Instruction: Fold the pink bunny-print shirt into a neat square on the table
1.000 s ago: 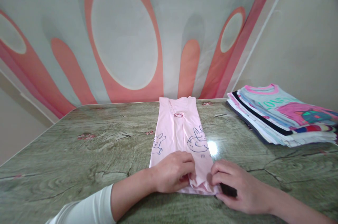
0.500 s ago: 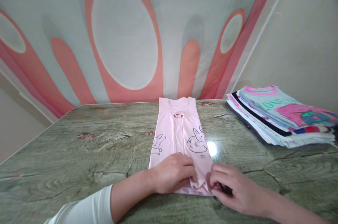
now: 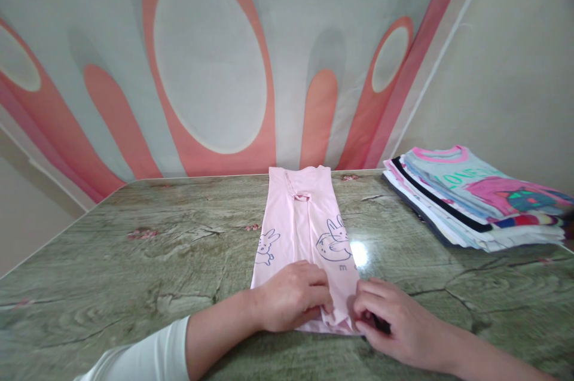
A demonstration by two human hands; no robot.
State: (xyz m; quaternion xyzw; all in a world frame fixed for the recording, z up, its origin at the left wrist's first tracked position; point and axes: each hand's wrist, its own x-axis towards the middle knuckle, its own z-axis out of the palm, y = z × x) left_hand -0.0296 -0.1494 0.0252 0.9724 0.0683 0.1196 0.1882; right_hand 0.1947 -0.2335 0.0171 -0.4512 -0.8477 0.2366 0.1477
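- Two hands in play here, and one pink garment (image 3: pixel 301 219) lying folded lengthwise mid-surface (image 3: pixel 156 273), its far end right at the back edge
- Left hand (image 3: pixel 293 297) curls over the near end, hiding that corner; fingertips half buried, so whether it grips cloth I can't tell
- Right hand (image 3: pixel 397 321) has thumb and fingers closed on the near right corner, and the dark patch inside its curl is hard to make out
- Two rabbits on the cloth, the left one cut by the fold; below the other, one clear "m", then a letter clipped at the edge
- One sleeve (image 3: pixel 147 351), pale, running out of frame
- Over right, one clothes stack (image 3: pixel 470 207), layers too tight to count, its end cut off
- Behind, one backdrop (image 3: pixel 291 40): three ovals, the leftmost cropped
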